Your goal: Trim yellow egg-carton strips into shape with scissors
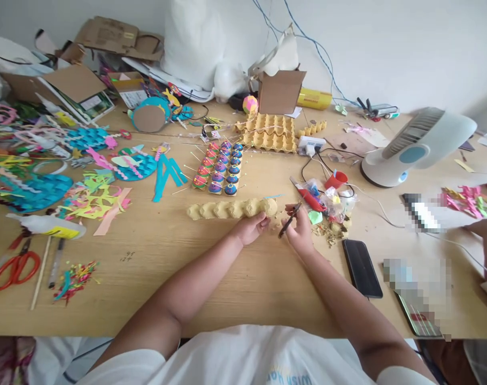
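My left hand (253, 227) grips the right end of a yellowish egg-carton strip (223, 208), a single row of cups lying sideways above the tabletop. Just right of that end, my right hand (301, 232) is closed around a slim dark pen-like tool (290, 220), slanting down to the left; its exact kind is unclear. Torn carton scraps (331, 231) lie beside the right hand. Beyond the strip stand painted egg-carton rows (219, 168) in red, purple and blue, with pins sticking out.
Yellow egg trays (267, 133) lie at the back. Right are a red-handled cutter (311, 200), a phone (362, 267) and a white fan (415, 147). Left are a glue bottle (46, 225), orange scissors (16, 269) and paper scraps (94, 195). Another person's arm (486, 240) rests at far right.
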The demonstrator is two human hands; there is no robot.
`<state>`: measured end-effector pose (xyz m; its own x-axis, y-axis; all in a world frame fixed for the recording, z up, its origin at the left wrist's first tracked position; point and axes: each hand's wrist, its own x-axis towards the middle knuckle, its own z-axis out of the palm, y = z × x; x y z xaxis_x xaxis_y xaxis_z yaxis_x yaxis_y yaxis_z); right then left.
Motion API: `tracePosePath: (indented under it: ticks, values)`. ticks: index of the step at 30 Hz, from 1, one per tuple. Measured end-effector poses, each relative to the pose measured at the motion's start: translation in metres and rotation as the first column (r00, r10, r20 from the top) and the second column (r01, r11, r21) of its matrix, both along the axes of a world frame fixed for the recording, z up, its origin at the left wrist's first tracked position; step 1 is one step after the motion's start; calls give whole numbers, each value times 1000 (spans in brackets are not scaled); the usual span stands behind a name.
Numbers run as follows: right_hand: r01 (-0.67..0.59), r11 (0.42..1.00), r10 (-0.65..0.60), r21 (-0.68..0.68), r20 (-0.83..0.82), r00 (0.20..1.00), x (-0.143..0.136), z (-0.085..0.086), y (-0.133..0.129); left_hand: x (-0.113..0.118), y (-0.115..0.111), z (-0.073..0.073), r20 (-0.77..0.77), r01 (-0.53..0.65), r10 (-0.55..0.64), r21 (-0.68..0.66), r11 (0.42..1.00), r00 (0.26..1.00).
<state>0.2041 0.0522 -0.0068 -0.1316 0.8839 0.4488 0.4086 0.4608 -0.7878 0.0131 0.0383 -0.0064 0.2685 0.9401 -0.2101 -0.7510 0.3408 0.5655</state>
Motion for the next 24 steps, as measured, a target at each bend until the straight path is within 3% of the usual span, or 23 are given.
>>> tracePosePath:
  ticks: [3, 7, 14, 18, 24]
  values:
    - [-57, 987, 25, -148, -213, 977, -13, 10, 5, -2, 2, -2, -12, -44, 44, -30, 999, 999]
    - [12, 972, -90, -233, -327, 941, -33, 10, 4, -3, 6, 2, -14, -86, 86, -30, 996, 996]
    - [-41, 999, 41, 21, 1, 999, -29, 1, -8, 0, 10, 7, 14, 15, -16, 37, 999, 1000]
    - [-56, 997, 52, 47, 66, 996, -28, 2, -7, -2, 12, 5, -17, 96, -95, 77, 992, 995]
    - [-57, 998, 55, 11, 115, 992, -30, -1, -5, -5, 13, 6, -65, 88, -83, 77, 993, 994]
